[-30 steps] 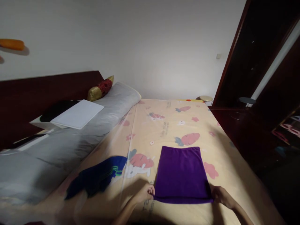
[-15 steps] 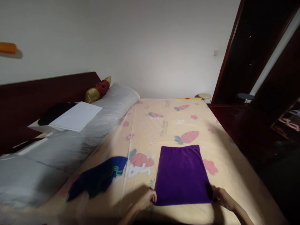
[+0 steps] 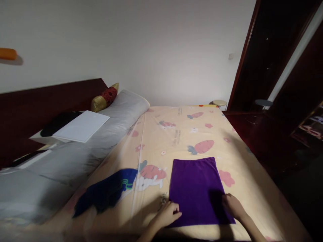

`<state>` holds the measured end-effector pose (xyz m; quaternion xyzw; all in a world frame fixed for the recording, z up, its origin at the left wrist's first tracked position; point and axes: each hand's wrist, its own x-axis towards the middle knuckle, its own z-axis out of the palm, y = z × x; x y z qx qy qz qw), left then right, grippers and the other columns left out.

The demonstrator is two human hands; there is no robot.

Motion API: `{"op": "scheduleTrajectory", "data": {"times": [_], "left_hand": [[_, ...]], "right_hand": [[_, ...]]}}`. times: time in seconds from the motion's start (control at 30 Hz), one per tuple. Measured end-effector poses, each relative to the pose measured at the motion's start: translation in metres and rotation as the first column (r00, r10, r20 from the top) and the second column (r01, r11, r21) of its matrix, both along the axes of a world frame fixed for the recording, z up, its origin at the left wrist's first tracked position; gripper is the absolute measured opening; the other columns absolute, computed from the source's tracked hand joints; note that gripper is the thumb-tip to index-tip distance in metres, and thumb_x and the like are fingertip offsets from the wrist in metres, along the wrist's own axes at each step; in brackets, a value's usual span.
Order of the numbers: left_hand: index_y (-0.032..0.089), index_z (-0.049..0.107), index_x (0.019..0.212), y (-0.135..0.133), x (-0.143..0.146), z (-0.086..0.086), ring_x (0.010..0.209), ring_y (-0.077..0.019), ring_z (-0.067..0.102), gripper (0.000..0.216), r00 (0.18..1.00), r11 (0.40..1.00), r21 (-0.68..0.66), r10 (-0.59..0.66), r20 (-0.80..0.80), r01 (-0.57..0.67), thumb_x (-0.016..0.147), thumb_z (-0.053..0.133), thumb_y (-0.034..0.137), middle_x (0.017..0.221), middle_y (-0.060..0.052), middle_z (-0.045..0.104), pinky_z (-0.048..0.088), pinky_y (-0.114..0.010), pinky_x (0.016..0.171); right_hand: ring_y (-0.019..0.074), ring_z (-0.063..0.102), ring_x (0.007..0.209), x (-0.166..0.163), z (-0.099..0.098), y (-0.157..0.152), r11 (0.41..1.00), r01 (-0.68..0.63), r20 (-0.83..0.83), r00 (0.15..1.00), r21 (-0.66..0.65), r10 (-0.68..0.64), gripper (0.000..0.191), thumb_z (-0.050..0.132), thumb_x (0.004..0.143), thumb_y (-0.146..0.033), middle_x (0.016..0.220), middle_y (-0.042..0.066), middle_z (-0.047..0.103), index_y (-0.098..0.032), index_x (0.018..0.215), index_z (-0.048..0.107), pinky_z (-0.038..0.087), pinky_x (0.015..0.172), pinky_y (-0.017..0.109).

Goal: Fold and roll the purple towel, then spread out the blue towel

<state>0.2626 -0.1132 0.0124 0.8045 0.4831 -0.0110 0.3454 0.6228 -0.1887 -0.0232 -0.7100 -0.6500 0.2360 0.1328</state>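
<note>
A purple cloth (image 3: 196, 191) lies spread in a near-rectangle on the patterned bed sheet (image 3: 156, 144). Over its lower left corner is my left hand (image 3: 169, 213), fingers loosely bent and thumb apart, with nothing seen in them. My right hand (image 3: 234, 205) is at the cloth's right edge, above the lower right corner, its fingers curled together. Its fingertips are hidden, so whether it pinches the edge is unclear. To the left lies a crumpled dark blue cloth (image 3: 108, 191) with green stripes, apart from both hands.
Along the headboard (image 3: 63, 94) runs a grey cushion (image 3: 123, 114). On it are a white flat box (image 3: 83, 126) and a red and gold bolster (image 3: 104, 97). Beyond the bed stand a pale stool (image 3: 219, 103) and a dark stool (image 3: 262, 103).
Both hands have left the cloth's lower corners. My left hand has shifted right onto the cloth; my right has moved slightly up along the edge. The lower edge now lies a little nearer me.
</note>
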Motion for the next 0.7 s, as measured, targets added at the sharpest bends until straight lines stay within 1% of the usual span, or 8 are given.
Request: {"op": "scheduleTrajectory", "data": {"times": [0.07,0.13,0.2,0.27,0.37,0.5,0.6,0.7], "left_hand": [[0.026,0.064,0.11,-0.003,0.032,-0.005,0.112,-0.0208,0.055,0.037,0.998,0.992,0.111,0.052,0.038,-0.056,0.087,0.035,0.027,0.112,-0.004,0.067,0.038,-0.039,0.101],[0.023,0.045,0.136,-0.009,0.065,-0.02,0.133,-0.0202,0.04,0.053,0.994,0.97,0.222,0.085,0.075,-0.1,0.086,0.027,0.016,0.141,-0.007,0.05,0.03,-0.042,0.112],[0.021,0.029,0.146,-0.018,0.09,-0.042,0.142,-0.0193,0.028,0.061,0.994,0.936,0.34,0.063,0.084,-0.088,0.085,0.026,0.013,0.154,-0.006,0.034,0.028,-0.044,0.115],[0.023,0.022,0.148,-0.026,0.099,-0.063,0.142,-0.0192,0.027,0.061,0.999,0.901,0.431,0.019,0.048,-0.038,0.087,0.029,0.017,0.155,-0.003,0.03,0.03,-0.044,0.115],[0.028,0.014,0.148,-0.033,0.076,-0.085,0.139,-0.0198,0.033,0.061,0.999,0.837,0.547,0.015,-0.036,0.007,0.09,0.032,0.025,0.153,-0.002,0.032,0.034,-0.045,0.113],[0.029,0.012,0.148,-0.032,0.011,-0.095,0.136,-0.0192,0.038,0.063,0.985,0.697,0.717,0.12,-0.121,0.003,0.09,0.037,0.029,0.151,0.0,0.036,0.036,-0.041,0.109],[0.03,0.016,0.147,-0.029,-0.024,-0.1,0.134,-0.0188,0.041,0.066,0.976,0.608,0.793,0.156,-0.151,0.025,0.087,0.042,0.03,0.148,0.001,0.04,0.036,-0.037,0.108],[0.029,0.017,0.148,-0.028,-0.033,-0.106,0.133,-0.0184,0.043,0.068,0.976,0.56,0.826,0.142,-0.168,0.061,0.085,0.044,0.029,0.147,0.001,0.043,0.035,-0.035,0.107]], "right_hand": [[0.0261,0.061,0.104,-0.03,-0.004,0.014,0.997,0.003,0.02,1.0,0.073,-0.004,0.038,0.034,0.085,-0.022,0.108,0.015,0.068,-0.017,0.104,0.066,0.042,0.093,0.039],[0.025,0.047,0.127,-0.067,-0.015,0.023,0.99,-0.033,0.011,0.999,0.136,0.032,0.047,0.032,0.088,-0.025,0.136,0.011,0.054,-0.02,0.131,0.051,0.035,0.106,0.04],[0.0227,0.034,0.138,-0.101,-0.033,0.027,0.979,-0.083,-0.006,0.996,0.185,0.085,0.053,0.033,0.089,-0.024,0.149,0.005,0.039,-0.025,0.142,0.036,0.031,0.111,0.042],[0.0217,0.029,0.14,-0.121,-0.053,0.025,0.966,-0.121,-0.005,0.992,0.229,0.125,0.056,0.033,0.089,-0.023,0.152,0.002,0.033,-0.03,0.145,0.03,0.029,0.113,0.045],[0.0235,0.028,0.14,-0.114,-0.077,0.009,0.954,-0.072,0.043,0.997,0.29,0.062,0.056,0.037,0.092,-0.033,0.152,0.002,0.03,-0.032,0.146,0.025,0.028,0.113,0.048],[0.0284,0.027,0.14,-0.062,-0.096,-0.032,0.931,0.133,0.114,0.977,0.34,-0.181,0.067,0.039,0.09,-0.048,0.155,0.004,0.024,-0.032,0.149,0.011,0.027,0.113,0.055],[0.0308,0.031,0.138,-0.034,-0.108,-0.057,0.915,0.184,0.131,0.961,0.358,-0.245,0.067,0.037,0.089,-0.047,0.152,0.002,0.031,-0.036,0.148,0.006,0.03,0.11,0.06],[0.0322,0.036,0.135,-0.03,-0.115,-0.063,0.889,0.238,0.102,0.949,0.391,-0.299,0.066,0.035,0.088,-0.047,0.148,-0.003,0.039,-0.043,0.146,0.004,0.034,0.107,0.061]]}}
